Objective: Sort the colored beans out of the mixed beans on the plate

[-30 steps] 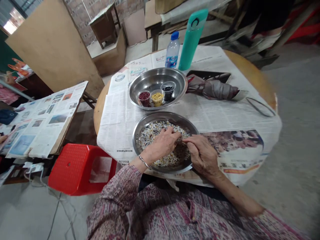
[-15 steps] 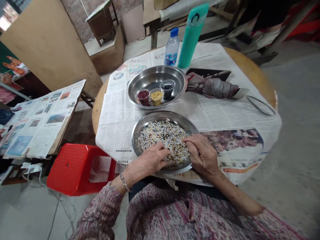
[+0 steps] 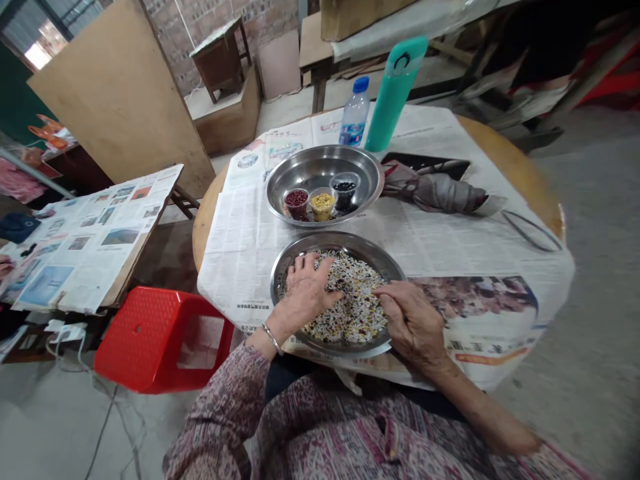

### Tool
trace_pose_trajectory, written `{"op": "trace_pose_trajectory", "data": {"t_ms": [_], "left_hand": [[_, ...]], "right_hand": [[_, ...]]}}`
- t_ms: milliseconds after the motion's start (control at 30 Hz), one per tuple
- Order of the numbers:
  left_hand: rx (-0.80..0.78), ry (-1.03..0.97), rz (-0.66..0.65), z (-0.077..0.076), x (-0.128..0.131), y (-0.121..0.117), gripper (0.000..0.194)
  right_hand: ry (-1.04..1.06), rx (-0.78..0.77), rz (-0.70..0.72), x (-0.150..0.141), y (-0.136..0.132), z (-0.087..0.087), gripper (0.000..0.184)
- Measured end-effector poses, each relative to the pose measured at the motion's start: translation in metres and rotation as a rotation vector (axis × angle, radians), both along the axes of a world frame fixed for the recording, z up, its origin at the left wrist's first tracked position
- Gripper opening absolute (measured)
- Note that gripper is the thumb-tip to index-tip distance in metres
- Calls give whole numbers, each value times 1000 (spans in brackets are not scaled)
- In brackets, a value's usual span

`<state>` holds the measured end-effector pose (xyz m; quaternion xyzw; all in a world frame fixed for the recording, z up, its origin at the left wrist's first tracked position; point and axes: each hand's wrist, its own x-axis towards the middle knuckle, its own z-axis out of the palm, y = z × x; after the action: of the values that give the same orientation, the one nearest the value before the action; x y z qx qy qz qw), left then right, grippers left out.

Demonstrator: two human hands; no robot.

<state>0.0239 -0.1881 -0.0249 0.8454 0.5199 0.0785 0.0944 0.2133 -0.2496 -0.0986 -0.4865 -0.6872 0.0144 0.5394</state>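
A steel basin (image 3: 395, 267) near me holds a mix of white, yellow, black and dark red grains and beans (image 3: 361, 283). My left hand (image 3: 313, 290) lies over the left part of the mix, palm down and fingers spread, with nothing held. At the basin's right side is my right hand (image 3: 415, 323), its fingers curled together and the fingertips over the mix. Whatever they may hold is too small or hidden to make out. Behind stands a second basin (image 3: 300, 167) with cups of red beans (image 3: 297, 202), yellow beans (image 3: 323, 203) and black beans (image 3: 345, 190).
Newspaper (image 3: 240, 233) covers the round table. At its back stand a water bottle (image 3: 355, 113) and a teal flask (image 3: 395, 97). A folded umbrella (image 3: 440, 190) lies at right. To the left are a red stool (image 3: 145, 333) and another newspaper-covered table (image 3: 95, 233).
My left hand has moved up and left across the mix, its fingers spreading out. My right hand stays by the right rim. The view has shifted slightly.
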Motion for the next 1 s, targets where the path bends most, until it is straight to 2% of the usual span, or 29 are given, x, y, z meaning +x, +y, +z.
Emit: {"op": "trace_pose_trajectory", "data": {"t_ms": [33, 133, 200, 267, 400, 500, 600, 700, 767, 867, 1000], "left_hand": [[-31, 11, -32, -1, 0, 4, 56], [-122, 1, -168, -5, 5, 13, 32], [-165, -25, -204, -8, 10, 18, 26], [-168, -71, -169, -10, 14, 22, 25], [-125, -164, 2, -14, 6, 28, 22], [-86, -213, 34, -13, -11, 16, 20], [-116, -168, -16, -7, -26, -10, 19], [-163, -84, -16, 3, -31, -34, 15], [-149, -50, 13, 8, -29, -39, 15], [-74, -18, 28, 12, -21, -27, 20], [-40, 31, -37, 6, -10, 3, 38]], "right_hand": [[1, -4, -3, 0, 0, 0, 17], [10, -9, -4, 0, 0, 0, 17], [8, -4, -4, 0, 0, -1, 18], [2, -1, -5, 0, 0, -2, 17], [12, -4, 5, 0, 0, -3, 17], [17, 4, 6, 0, 0, -3, 16], [13, -2, 0, 0, 0, -2, 15], [23, -10, 10, 0, 0, -1, 16], [25, -11, 13, 0, 0, -1, 15], [25, -20, 10, 0, -1, -1, 15], [30, -22, 0, 0, -1, -1, 15]]}}
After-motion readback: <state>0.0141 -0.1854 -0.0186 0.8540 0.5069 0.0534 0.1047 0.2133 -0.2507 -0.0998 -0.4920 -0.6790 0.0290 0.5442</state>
